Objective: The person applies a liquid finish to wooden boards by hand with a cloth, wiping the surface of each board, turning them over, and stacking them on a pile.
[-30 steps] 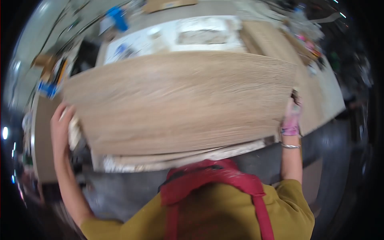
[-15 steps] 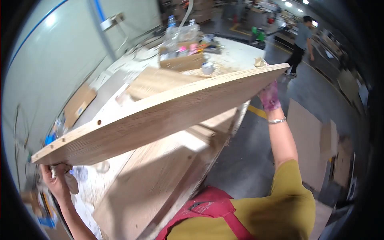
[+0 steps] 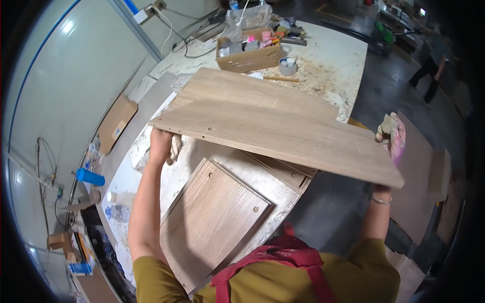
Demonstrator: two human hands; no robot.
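Note:
A long wood-grain board [image 3: 283, 134] is held up by its two ends, its broad face upward and small round holes near its left end. My left hand [image 3: 160, 145] grips that end from below, with a crumpled pale cloth [image 3: 175, 149] by the fingers. At the other end, my right hand [image 3: 396, 139], in a purple-stained pale covering, is closed on the board's edge; part of the wrist is hidden behind it. Beyond lies another wood-grain board [image 3: 252, 88], partly covered. Nearer me, a holed wood panel [image 3: 212, 212] rests on the white worktable [image 3: 348, 55].
Several stacked boards [image 3: 290, 174] lie at the table's right edge. Farther back stand a cardboard box [image 3: 247, 59] of small items and a tape roll [image 3: 288, 65]. Bottles, including a blue one [image 3: 91, 177], are at left. A person [image 3: 434, 65] is in the right background.
The held board has turned from edge-up to nearly flat, its left end rising and its right end dropping. Both hands keep hold. My view has shifted too.

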